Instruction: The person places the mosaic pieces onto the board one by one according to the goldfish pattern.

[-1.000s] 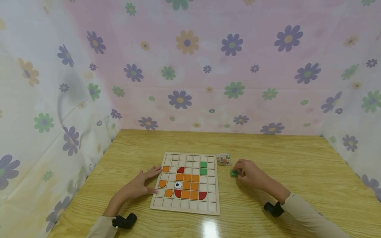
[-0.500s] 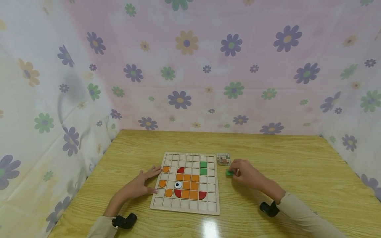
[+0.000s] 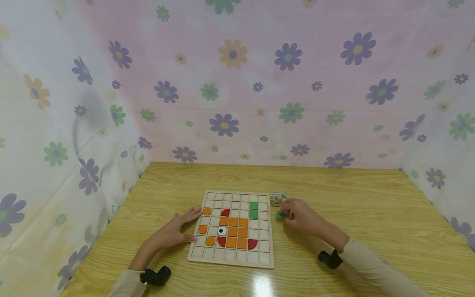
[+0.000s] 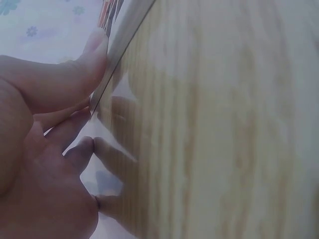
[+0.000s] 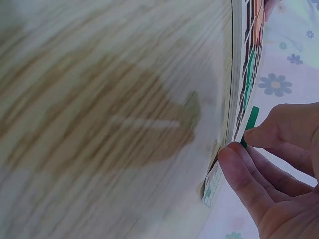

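Observation:
A wooden grid board [image 3: 227, 257] lies on the table, with orange squares [image 3: 232, 232], orange discs [image 3: 210, 241], red quarter-rounds [image 3: 252, 244], a white eye disc [image 3: 222, 231] and two green squares [image 3: 253, 209] in its cells. My left hand [image 3: 171, 232] rests at the board's left edge, fingers spread, thumb on the rim; the left wrist view shows the thumb [image 4: 92, 55] against the board's side. Just right of the board, my right hand [image 3: 306, 218] pinches a green square tile [image 3: 280, 215]. In the right wrist view that green tile [image 5: 252, 119] stands out between thumb and fingers.
A small picture card [image 3: 277, 198] with a grid pattern lies by the board's upper right corner, partly behind the right hand. Flowered cloth [image 3: 261, 99] hangs behind and beside the wooden table [image 3: 352, 198]. Each wrist wears a black camera.
My right hand has moved left with the green tile, closer to the board's right edge. The left hand and the board have stayed put.

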